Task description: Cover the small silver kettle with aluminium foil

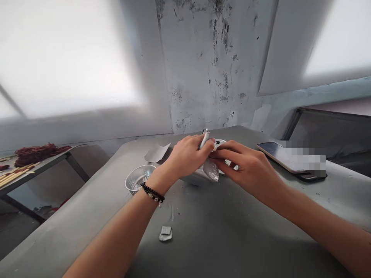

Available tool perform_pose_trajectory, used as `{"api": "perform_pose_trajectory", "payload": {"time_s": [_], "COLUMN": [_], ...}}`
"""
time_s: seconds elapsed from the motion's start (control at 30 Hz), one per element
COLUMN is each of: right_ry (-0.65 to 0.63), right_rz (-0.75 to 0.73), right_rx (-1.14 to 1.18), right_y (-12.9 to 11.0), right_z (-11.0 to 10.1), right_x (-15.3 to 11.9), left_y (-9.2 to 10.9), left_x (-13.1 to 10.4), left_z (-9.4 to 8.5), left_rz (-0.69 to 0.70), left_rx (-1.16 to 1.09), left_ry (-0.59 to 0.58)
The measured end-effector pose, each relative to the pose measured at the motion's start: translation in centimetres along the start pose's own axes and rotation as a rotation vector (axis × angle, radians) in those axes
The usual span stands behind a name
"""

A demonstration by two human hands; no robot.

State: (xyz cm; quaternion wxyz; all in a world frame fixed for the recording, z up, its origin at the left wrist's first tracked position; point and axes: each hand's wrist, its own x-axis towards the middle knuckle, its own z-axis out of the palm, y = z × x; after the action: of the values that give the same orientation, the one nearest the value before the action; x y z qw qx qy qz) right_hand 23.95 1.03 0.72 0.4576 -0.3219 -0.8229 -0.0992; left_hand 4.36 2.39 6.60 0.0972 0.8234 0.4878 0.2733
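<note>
My left hand (191,154) is closed around a slim white pen-like tool (204,139), which points up past the thumb. Beside it my right hand (239,160) has its thumb and fingers pinched together, close to my left thumb; what lies between them is too small to make out. Under both hands is a silvery, crinkled wrapped object (210,170) on the grey table (203,224). Behind my right fingers a round white item (222,141) with a dark spot shows in part.
A perforated metal cup (135,179) and a piece of paper (157,153) lie left of my hands. Small grey scraps (165,233) lie nearer me. A tablet (278,154) rests at right. Dark red strands (39,153) lie on a side table.
</note>
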Motion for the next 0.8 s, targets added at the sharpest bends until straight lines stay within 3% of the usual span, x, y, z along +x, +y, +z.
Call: {"api": "perform_pose_trajectory", "payload": {"time_s": [0.4, 0.63, 0.8], "right_ry": [-0.195, -0.026, -0.041], "right_rz": [-0.22, 0.014, -0.001], "right_rx": [0.251, 0.221, 0.123], "right_y": [0.3, 0.6, 0.9], "right_z": [-0.2, -1.4, -0.5], "right_x": [0.1, 0.7, 0.6], "left_y": [-1.2, -1.3, -1.6], "left_x": [0.1, 0.1, 0.0], "left_z": [-0.4, -0.8, -1.3], "left_rz": [-0.075, -0.108, -0.06], "left_rx": [-0.111, -0.094, -0.049], "left_ry": [0.026, -0.045, -0.115]}}
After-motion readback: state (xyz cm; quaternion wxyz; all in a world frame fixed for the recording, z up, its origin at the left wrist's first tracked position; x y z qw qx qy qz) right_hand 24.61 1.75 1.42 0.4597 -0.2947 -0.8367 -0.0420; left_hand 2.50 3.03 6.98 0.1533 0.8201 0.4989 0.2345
